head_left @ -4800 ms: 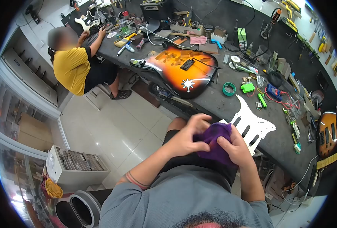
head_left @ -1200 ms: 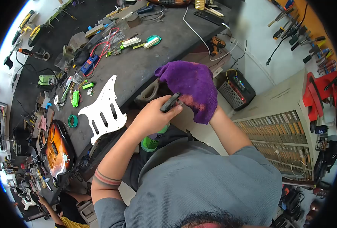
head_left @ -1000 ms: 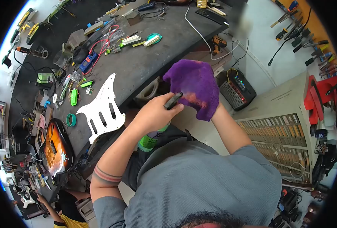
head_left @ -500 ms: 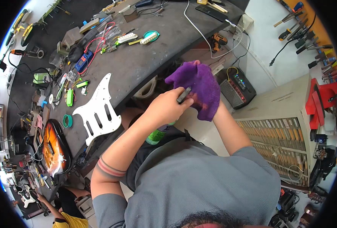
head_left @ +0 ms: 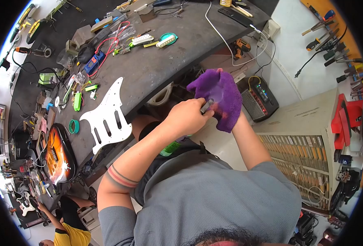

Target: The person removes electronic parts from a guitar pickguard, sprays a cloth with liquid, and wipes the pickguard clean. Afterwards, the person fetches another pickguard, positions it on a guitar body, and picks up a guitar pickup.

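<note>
My left hand (head_left: 189, 117) is closed around a spray bottle (head_left: 171, 148). Its dark nozzle (head_left: 207, 105) pokes out past my fingers, and the green-labelled body hangs below, partly hidden by my forearm. A purple cloth (head_left: 230, 102) is draped over my right hand (head_left: 218, 110), which grips it from beneath; most of those fingers are covered. The nozzle points at the cloth from close by, and a faint whitish mist shows against the purple. On the bench to the left lies a white guitar pickguard (head_left: 122, 123).
The dark bench (head_left: 157, 61) carries pickups (head_left: 167, 40), a blue multimeter (head_left: 94, 63), green tape (head_left: 73, 126) and a sunburst guitar body (head_left: 60, 156). A small amplifier (head_left: 257, 98) and a drawer cabinet (head_left: 296, 123) stand right. A person in yellow (head_left: 73, 235) works lower left.
A pale mist now shows between the nozzle and the cloth. Both hands and the cloth sit slightly further right in the view, which has itself shifted a little.
</note>
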Available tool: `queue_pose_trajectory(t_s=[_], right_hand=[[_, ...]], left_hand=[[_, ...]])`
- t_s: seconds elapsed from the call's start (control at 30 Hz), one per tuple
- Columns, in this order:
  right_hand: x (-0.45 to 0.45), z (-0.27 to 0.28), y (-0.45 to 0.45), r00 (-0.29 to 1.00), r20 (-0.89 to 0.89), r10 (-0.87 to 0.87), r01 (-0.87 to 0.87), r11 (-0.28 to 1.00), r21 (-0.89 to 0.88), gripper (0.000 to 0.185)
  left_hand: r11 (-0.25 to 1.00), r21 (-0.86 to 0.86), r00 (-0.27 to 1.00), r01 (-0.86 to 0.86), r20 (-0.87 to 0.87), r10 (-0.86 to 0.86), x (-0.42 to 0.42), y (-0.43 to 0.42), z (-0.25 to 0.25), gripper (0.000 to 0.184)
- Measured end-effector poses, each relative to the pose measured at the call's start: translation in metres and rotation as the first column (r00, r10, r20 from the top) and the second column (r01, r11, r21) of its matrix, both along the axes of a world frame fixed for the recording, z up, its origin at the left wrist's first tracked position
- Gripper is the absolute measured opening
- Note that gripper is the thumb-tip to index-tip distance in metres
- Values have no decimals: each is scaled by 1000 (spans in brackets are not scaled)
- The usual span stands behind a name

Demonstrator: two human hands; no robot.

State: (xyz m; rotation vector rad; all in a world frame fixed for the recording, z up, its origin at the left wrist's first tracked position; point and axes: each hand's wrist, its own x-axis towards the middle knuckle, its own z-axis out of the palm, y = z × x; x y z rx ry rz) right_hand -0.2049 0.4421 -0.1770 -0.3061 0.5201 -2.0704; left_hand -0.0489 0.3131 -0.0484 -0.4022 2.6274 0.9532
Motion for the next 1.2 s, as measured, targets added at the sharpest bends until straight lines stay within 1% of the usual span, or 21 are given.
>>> queue_pose_trajectory(t_s=[0.07,0.13,0.2,0.27,0.3,0.37,0.4,0.43,0.47,0.5,0.53,0.57,0.67,0.77,0.83,0.9,0.97,1.0,1.07,1.13,1.2], right_hand=[[2,-12,1,932,-345,-108,166,976,143,42],[2,-14,3,944,-303,-128,177,974,140,41],[-2,-12,6,991,133,-27,27,1000,-1,40],[-3,-12,14,998,41,-48,46,998,47,38],[-3,-10,14,967,-242,-73,106,986,125,38],[-3,-6,13,676,-733,-73,348,908,231,37],[-7,16,21,280,-953,115,502,829,247,37],[-9,26,24,54,-980,191,565,803,188,36],[-11,31,25,-58,-971,234,580,799,158,35],[-13,36,26,-100,-958,268,575,802,164,34],[-16,39,27,-126,-945,301,567,803,181,33],[-16,41,29,-148,-934,325,562,805,191,33],[-16,43,34,-166,-913,373,563,796,223,30],[-12,43,36,-138,-918,372,604,766,220,28],[-7,40,37,-3,-952,305,627,742,236,27],[1,27,28,313,-944,108,564,778,276,27],[15,31,10,575,-817,-40,464,839,285,28],[25,46,2,669,-741,-54,406,862,304,29],[45,73,-20,753,-658,-26,315,892,325,29],[67,101,-40,741,-670,36,271,898,347,26],[70,103,-59,538,-837,95,303,905,298,34]], left_hand=[[1000,19,1000,-21,5,21,-3,2,4,67],[1000,12,999,29,29,-29,-8,1,-3,69],[997,-1,997,71,43,-71,-12,2,-5,70],[994,-25,993,105,47,-104,-17,2,-3,71],[995,-9,995,97,14,-97,-20,0,-3,71],[996,18,995,84,-52,-83,-31,-10,-2,72],[991,107,995,85,-58,-79,-37,-18,14,71],[990,132,989,46,-148,-27,-45,-25,28,71],[976,216,980,-39,-185,80,-53,-35,46,69],[955,286,952,-82,-261,160,-65,-49,57,64],[873,482,892,-69,-362,270,-81,-62,59,59],[859,497,844,-120,-404,352,-93,-71,81,56],[911,403,628,-86,-688,364,-150,-109,104,54],[900,424,517,-98,-752,410,-207,-136,96,54],[960,208,237,-190,-939,250,-266,-166,56,54],[904,359,285,-231,-864,415,-272,-161,65,56],[892,375,248,-253,-866,435,-292,-164,56,79],[894,362,320,-265,-841,436,-293,-164,56,88],[896,329,446,-296,-782,435,-288,-162,60,105],[900,297,516,-319,-742,428,-257,-159,64,119],[908,281,510,-312,-757,409,-193,-149,83,124]])
